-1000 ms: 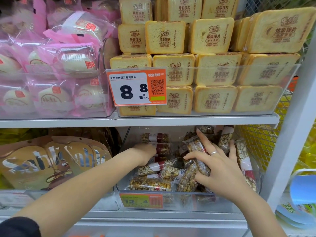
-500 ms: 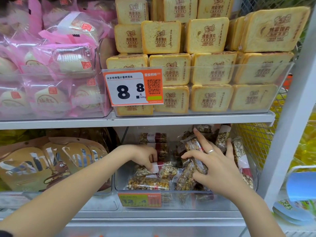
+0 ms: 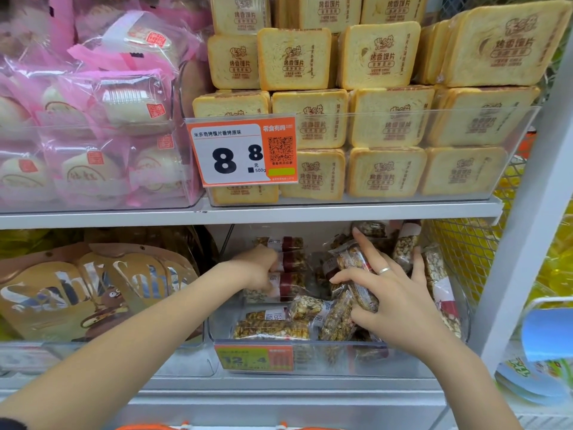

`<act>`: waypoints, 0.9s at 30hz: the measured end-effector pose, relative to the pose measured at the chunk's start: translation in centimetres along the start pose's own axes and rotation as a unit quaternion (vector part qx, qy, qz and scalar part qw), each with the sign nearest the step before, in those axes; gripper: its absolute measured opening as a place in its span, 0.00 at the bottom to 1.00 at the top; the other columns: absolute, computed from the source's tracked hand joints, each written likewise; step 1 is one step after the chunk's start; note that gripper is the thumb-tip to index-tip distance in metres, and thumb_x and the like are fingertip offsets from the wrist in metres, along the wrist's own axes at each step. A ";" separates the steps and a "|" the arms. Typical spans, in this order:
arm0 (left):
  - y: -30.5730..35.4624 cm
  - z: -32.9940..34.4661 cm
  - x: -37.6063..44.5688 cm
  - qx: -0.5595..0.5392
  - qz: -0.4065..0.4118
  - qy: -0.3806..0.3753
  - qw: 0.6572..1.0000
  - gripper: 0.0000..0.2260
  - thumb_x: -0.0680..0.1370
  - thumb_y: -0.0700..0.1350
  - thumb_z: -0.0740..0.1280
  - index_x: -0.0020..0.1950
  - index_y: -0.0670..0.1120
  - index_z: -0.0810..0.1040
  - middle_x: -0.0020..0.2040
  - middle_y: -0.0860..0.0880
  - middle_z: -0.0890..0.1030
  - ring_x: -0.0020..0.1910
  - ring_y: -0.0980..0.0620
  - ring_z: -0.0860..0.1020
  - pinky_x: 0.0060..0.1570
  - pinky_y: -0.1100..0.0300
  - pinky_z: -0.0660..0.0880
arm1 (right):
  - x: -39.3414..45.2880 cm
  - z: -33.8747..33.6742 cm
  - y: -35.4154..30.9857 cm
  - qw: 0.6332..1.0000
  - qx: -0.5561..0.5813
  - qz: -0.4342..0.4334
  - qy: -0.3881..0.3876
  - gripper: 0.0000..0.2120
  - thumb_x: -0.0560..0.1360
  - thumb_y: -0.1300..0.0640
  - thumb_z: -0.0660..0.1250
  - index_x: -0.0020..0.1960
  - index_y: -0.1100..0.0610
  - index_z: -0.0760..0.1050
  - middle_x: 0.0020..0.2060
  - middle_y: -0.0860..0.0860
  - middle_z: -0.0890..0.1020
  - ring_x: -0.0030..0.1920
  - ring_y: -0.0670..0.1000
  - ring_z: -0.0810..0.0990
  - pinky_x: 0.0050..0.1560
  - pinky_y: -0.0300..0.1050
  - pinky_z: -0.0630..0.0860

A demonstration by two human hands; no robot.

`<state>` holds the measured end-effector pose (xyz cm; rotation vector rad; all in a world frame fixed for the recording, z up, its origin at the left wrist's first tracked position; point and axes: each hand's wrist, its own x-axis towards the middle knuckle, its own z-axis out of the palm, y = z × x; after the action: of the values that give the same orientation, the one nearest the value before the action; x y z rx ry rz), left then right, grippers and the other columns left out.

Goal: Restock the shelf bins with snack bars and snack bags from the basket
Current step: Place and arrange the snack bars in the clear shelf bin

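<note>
Trouble ahead: our right hand (image 3: 387, 301) grips clear-wrapped nut bars (image 3: 353, 274) loosely inside the clear plastic bin (image 3: 341, 352); our left hand (image 3: 259, 268) seems to pinch a red-banded bar (image 3: 290, 282) — jostling could topple the pile.

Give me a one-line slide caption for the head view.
Both hands, left and right, arrange wrapped snack bars in the clear lower bin.

Your left hand (image 3: 259, 268) extends forward on a straight bare forearm with fingers curled around a bar, while your right hand (image 3: 387, 301), wearing a ring, pinches another bar with fingers spread.
</note>
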<state>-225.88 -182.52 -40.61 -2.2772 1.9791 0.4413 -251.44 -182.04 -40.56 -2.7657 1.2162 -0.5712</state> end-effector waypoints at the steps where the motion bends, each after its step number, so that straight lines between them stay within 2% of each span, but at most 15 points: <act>1: 0.1 0.0 -0.2 -0.003 0.003 0.014 1.000 0.13 0.74 0.42 0.71 0.56 0.41 0.74 0.55 0.45 0.76 0.49 0.47 0.76 0.42 0.59 0.71 | 0.0 0.0 0.0 1.000 -0.003 -0.003 -0.001 0.20 0.66 0.49 0.63 0.55 0.33 0.69 0.75 0.38 0.41 0.74 0.47 0.59 0.69 0.63 0.30; 5: 0.9 0.3 -1.1 0.042 0.037 0.021 0.998 0.12 0.75 0.38 0.67 0.56 0.43 0.71 0.53 0.45 0.73 0.43 0.49 0.72 0.37 0.58 0.68 | 0.0 0.1 0.1 1.000 0.001 -0.006 0.003 0.20 0.66 0.51 0.67 0.55 0.33 0.70 0.75 0.37 0.41 0.74 0.47 0.59 0.68 0.61 0.28; 7: 0.7 0.3 -1.3 0.040 0.054 0.013 0.998 0.10 0.74 0.38 0.68 0.51 0.44 0.70 0.51 0.46 0.73 0.42 0.49 0.71 0.35 0.60 0.66 | 0.0 0.0 0.0 1.000 -0.003 -0.005 0.000 0.20 0.66 0.50 0.66 0.55 0.33 0.70 0.74 0.36 0.40 0.74 0.47 0.59 0.68 0.61 0.28; 9: 0.4 0.1 -1.7 0.013 0.066 0.012 0.998 0.08 0.72 0.39 0.71 0.46 0.44 0.73 0.43 0.51 0.73 0.38 0.53 0.71 0.31 0.63 0.65 | 0.0 -0.1 0.0 1.000 -0.004 -0.007 -0.001 0.20 0.67 0.50 0.65 0.55 0.33 0.69 0.74 0.36 0.39 0.74 0.47 0.58 0.68 0.61 0.28; 11: 0.2 0.1 -2.3 -0.003 0.076 -0.008 0.997 0.06 0.72 0.40 0.73 0.46 0.41 0.79 0.38 0.54 0.75 0.35 0.59 0.72 0.33 0.66 0.70 | 0.0 -0.1 0.0 1.000 -0.001 -0.010 0.000 0.20 0.68 0.50 0.66 0.56 0.33 0.69 0.74 0.36 0.39 0.75 0.47 0.57 0.68 0.60 0.27; 13: 0.1 0.4 -2.8 0.014 0.086 -0.052 0.995 0.10 0.72 0.40 0.73 0.52 0.40 0.82 0.45 0.51 0.82 0.41 0.56 0.78 0.43 0.63 0.77 | 0.0 -0.1 0.1 1.000 -0.003 -0.010 0.000 0.20 0.68 0.51 0.66 0.56 0.34 0.70 0.74 0.37 0.39 0.75 0.47 0.57 0.68 0.61 0.27; 15: 0.3 0.7 -3.2 0.043 0.097 -0.094 0.990 0.14 0.74 0.39 0.70 0.60 0.41 0.80 0.55 0.46 0.82 0.51 0.51 0.80 0.51 0.59 0.77 | 0.0 0.0 0.0 1.000 -0.002 -0.009 0.002 0.19 0.67 0.51 0.66 0.55 0.34 0.70 0.74 0.37 0.40 0.75 0.47 0.58 0.69 0.63 0.29; 17: 0.5 1.0 -2.9 0.056 0.108 -0.122 0.985 0.16 0.74 0.37 0.68 0.63 0.42 0.78 0.58 0.46 0.81 0.55 0.49 0.78 0.50 0.59 0.75 | 0.0 0.0 0.0 1.000 -0.001 -0.007 0.001 0.19 0.66 0.50 0.64 0.55 0.34 0.70 0.74 0.37 0.40 0.75 0.48 0.58 0.69 0.64 0.31; 19: 0.6 0.9 -2.7 0.064 0.106 -0.133 0.983 0.16 0.74 0.37 0.68 0.62 0.42 0.78 0.54 0.47 0.81 0.51 0.49 0.78 0.46 0.60 0.75 | 0.0 0.0 0.1 1.000 0.004 -0.005 0.004 0.19 0.66 0.50 0.64 0.55 0.34 0.71 0.75 0.38 0.41 0.74 0.48 0.59 0.69 0.64 0.31; 21: 0.3 0.5 -2.4 0.056 0.097 -0.096 0.989 0.13 0.74 0.37 0.69 0.58 0.41 0.80 0.51 0.47 0.82 0.47 0.51 0.79 0.45 0.59 0.76 | 0.0 0.0 0.1 1.000 0.005 -0.004 0.004 0.19 0.66 0.49 0.64 0.55 0.34 0.71 0.75 0.38 0.42 0.74 0.48 0.59 0.69 0.64 0.31; 23: -0.2 0.2 -1.9 0.052 0.089 -0.031 0.994 0.09 0.75 0.34 0.66 0.52 0.40 0.82 0.51 0.45 0.83 0.47 0.49 0.80 0.47 0.58 0.78 | 0.0 0.0 0.1 1.000 0.003 -0.004 0.002 0.19 0.66 0.48 0.62 0.55 0.34 0.70 0.75 0.38 0.41 0.74 0.48 0.59 0.69 0.64 0.31; 25: -0.1 0.2 -1.6 0.058 0.086 -0.016 0.994 0.09 0.75 0.32 0.65 0.50 0.40 0.82 0.50 0.44 0.83 0.46 0.49 0.81 0.43 0.60 0.77 | 0.0 0.0 0.1 1.000 0.003 -0.002 0.002 0.19 0.65 0.48 0.62 0.55 0.34 0.70 0.75 0.38 0.42 0.74 0.48 0.59 0.69 0.65 0.32; 27: -0.1 0.5 -1.7 0.058 0.092 -0.020 0.994 0.07 0.74 0.34 0.68 0.50 0.39 0.82 0.49 0.44 0.83 0.43 0.51 0.79 0.42 0.61 0.76 | -0.1 0.0 0.1 1.000 0.006 -0.003 0.001 0.20 0.65 0.48 0.62 0.55 0.33 0.69 0.75 0.38 0.42 0.74 0.48 0.59 0.69 0.64 0.32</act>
<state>-226.08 -180.73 -40.65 -2.0117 2.1438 0.3721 -251.62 -182.04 -40.64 -2.7609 1.2014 -0.5785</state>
